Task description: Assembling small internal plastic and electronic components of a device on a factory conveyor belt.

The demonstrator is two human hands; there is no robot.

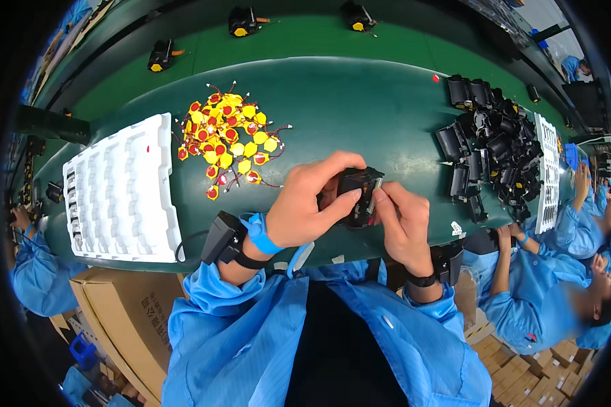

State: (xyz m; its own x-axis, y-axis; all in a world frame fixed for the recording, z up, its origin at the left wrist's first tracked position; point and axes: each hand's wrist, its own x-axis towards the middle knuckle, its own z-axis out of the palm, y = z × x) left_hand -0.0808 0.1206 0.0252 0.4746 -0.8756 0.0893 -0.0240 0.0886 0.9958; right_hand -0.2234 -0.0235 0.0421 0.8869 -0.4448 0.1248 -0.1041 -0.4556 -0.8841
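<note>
My left hand (310, 203) is closed around a black plastic housing (357, 182), held just above the green bench near its front edge. Its thumb presses on the near face of the part. My right hand (404, 224) meets the housing's right edge with thumb and forefinger pinched together; whatever lies between those fingertips is too small to make out. Left of the hands is a loose pile of round yellow-and-red wired pieces (231, 129), resembling wrapped coin cells with thin leads. Many similar black housings (499, 146) are heaped to the right.
A white moulded tray (125, 193) lies at the left, another white tray (547, 173) beyond the right heap. Several black units (243, 22) sit on the green belt (305, 44) behind. A cardboard box (125, 325) stands below left. Co-workers in blue sit at right (536, 278) and left.
</note>
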